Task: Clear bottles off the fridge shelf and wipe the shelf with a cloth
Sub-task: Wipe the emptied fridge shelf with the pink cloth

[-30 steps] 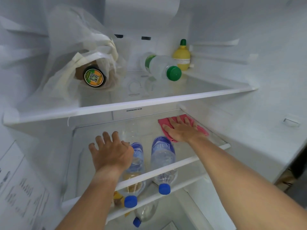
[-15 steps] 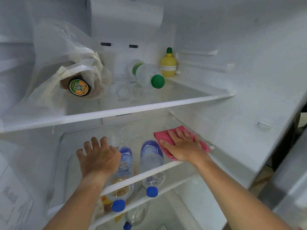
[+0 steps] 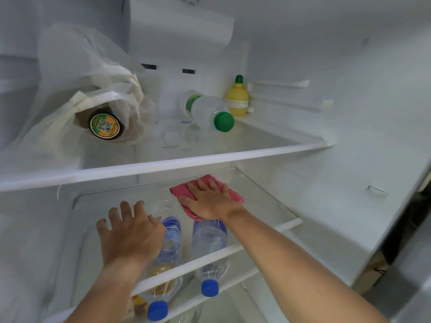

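Note:
My right hand (image 3: 210, 202) presses flat on a pink cloth (image 3: 234, 194) on the middle glass shelf (image 3: 288, 226), near the shelf's back centre. My left hand (image 3: 130, 234) rests open, fingers spread, on the same glass at the front left. Two clear water bottles with blue labels and blue caps, one on the left (image 3: 173, 231) and one on the right (image 3: 210, 240), lie on their sides. They show through the glass and appear to lie below it, caps poking out under its front rim. My left hand covers part of the left bottle.
On the upper shelf (image 3: 210, 159) a clear bottle with a green cap (image 3: 210, 113) lies on its side. A yellow lemon-shaped bottle (image 3: 238, 101) stands behind it, and a dark-lidded jar (image 3: 105, 125) lies in a white bag at the left. The fridge wall is close on the right.
My right hand has slid the pink cloth from the shelf's right side leftward and back, to behind the right bottle. My left hand stays planted on the glass.

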